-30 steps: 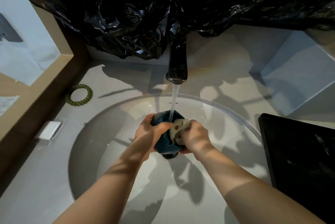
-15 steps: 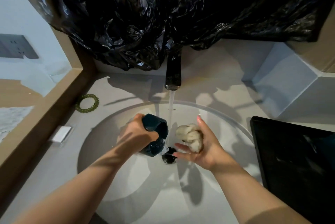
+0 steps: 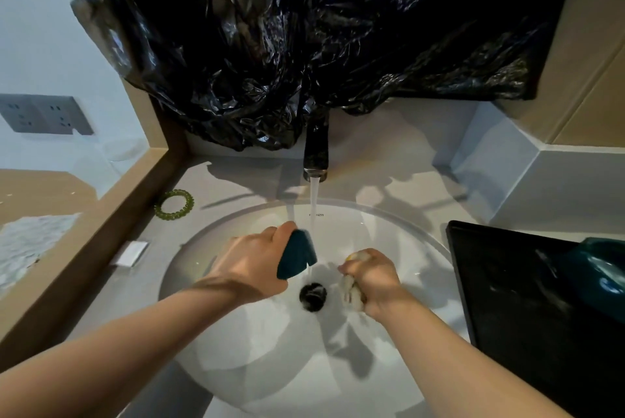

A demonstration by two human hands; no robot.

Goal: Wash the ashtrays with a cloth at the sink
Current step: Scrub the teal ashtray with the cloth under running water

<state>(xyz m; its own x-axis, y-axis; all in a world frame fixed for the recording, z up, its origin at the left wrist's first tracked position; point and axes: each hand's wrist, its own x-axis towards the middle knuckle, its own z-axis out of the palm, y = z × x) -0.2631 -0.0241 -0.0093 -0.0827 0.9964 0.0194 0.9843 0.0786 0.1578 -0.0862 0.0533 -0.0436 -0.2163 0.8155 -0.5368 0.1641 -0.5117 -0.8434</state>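
My left hand (image 3: pixel 252 262) grips a dark teal ashtray (image 3: pixel 297 253) tilted on edge, just left of the water stream falling from the black tap (image 3: pixel 316 154). My right hand (image 3: pixel 375 277) is clenched round a pale wet cloth (image 3: pixel 351 294), right of the drain (image 3: pixel 313 296) in the white sink (image 3: pixel 422 248). The two hands are apart, one on each side of the stream. A second teal ashtray (image 3: pixel 598 269) lies on the black tray (image 3: pixel 527 316) at the right.
Crumpled black plastic sheeting (image 3: pixel 304 45) hangs over the wall behind the tap. A green beaded ring (image 3: pixel 174 204) and a small white packet (image 3: pixel 130 253) lie on the counter at the left. A wooden ledge runs along the left side.
The hands have separated: the cloth left the ashtray, the right hand closed into a fist round the cloth, and the left hand turned the ashtray on edge beside the stream.
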